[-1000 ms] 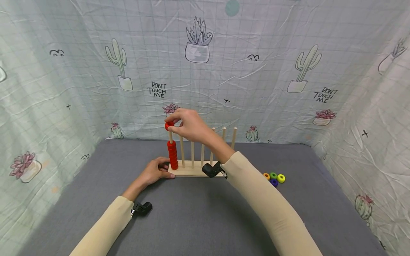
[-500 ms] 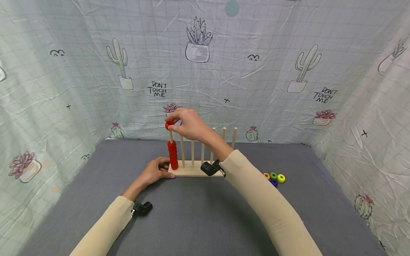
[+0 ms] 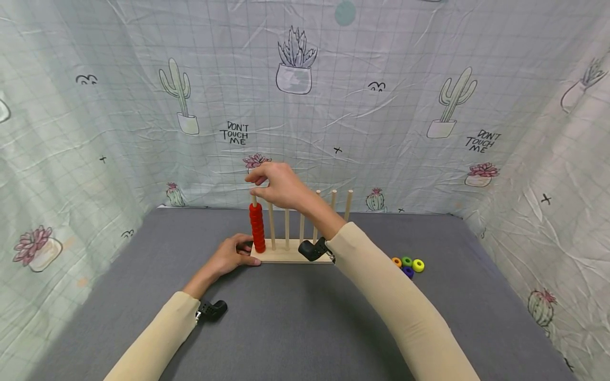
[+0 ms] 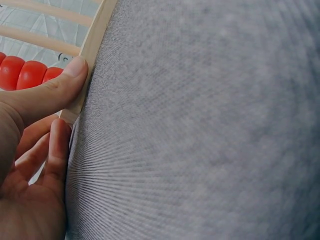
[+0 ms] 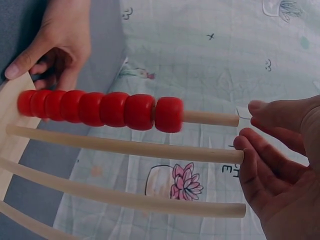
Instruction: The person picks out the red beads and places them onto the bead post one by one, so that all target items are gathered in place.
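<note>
A wooden peg stand (image 3: 286, 257), like an upright abacus, stands on the grey cloth. Red beads (image 3: 257, 228) are stacked on its leftmost peg (image 5: 212, 118), whose bare tip pokes out above them. My left hand (image 3: 230, 255) grips the left end of the base, thumb (image 4: 75, 67) on the front edge and fingers behind. Just off the tip of the beaded peg, my right hand (image 3: 280, 185) has thumb and fingers parted, with nothing between them. The top bead (image 5: 169, 114) sits against the stack. The other pegs in view carry no beads.
Right of the stand, partly behind the right sleeve, lie loose beads: orange (image 3: 396, 262), green (image 3: 406, 261), yellow (image 3: 418, 265) and dark blue (image 3: 407, 272). A printed curtain (image 3: 362, 121) hangs behind the table. My right forearm (image 3: 381, 286) crosses in front of the stand.
The red bead that my right hand pinched at the peg's top has been let go and has dropped onto the stack. The left hand has stayed put.
</note>
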Action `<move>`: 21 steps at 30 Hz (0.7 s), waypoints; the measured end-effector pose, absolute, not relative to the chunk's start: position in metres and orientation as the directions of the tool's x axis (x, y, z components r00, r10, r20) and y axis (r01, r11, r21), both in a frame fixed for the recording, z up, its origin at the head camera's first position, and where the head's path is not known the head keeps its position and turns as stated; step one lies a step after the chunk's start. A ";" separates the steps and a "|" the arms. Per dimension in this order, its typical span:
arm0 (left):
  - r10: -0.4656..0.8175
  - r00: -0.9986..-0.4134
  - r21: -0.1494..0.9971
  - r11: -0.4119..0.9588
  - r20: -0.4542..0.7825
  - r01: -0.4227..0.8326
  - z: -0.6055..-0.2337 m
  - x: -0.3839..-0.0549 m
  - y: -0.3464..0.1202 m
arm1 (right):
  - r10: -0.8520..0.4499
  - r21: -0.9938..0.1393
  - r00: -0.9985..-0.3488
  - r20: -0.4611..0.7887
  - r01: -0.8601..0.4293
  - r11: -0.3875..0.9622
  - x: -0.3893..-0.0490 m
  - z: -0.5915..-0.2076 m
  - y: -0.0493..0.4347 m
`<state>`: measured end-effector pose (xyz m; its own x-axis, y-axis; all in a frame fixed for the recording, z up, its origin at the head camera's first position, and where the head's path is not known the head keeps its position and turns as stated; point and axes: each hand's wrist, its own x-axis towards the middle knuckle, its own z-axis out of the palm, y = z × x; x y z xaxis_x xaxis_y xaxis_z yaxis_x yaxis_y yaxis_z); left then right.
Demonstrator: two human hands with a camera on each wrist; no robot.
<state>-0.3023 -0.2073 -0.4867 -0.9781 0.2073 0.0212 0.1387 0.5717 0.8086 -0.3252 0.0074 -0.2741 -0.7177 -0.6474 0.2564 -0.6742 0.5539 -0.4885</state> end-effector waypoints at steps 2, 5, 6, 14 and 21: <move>0.198 -0.980 0.811 0.571 0.017 0.129 -0.486 -0.302 -0.207 | -0.649 -0.492 -0.717 0.255 -0.674 0.551 -0.325 -0.273 0.008; 0.205 -0.979 0.812 0.567 0.020 0.136 -0.486 -0.302 -0.207 | -0.649 -0.490 -0.714 0.262 -0.678 0.548 -0.324 -0.273 0.009; 0.203 -0.979 0.815 0.563 0.021 0.134 -0.486 -0.303 -0.207 | -0.648 -0.492 -0.713 0.268 -0.680 0.544 -0.324 -0.273 0.010; 0.201 -0.979 0.815 0.561 0.036 0.145 -0.487 -0.302 -0.207 | -0.635 -0.547 -0.696 0.336 -0.693 0.470 -0.319 -0.278 0.029; 0.211 -0.977 0.803 0.578 0.024 0.144 -0.484 -0.300 -0.206 | -0.629 -0.529 -0.659 0.413 -0.735 0.424 -0.302 -0.287 0.067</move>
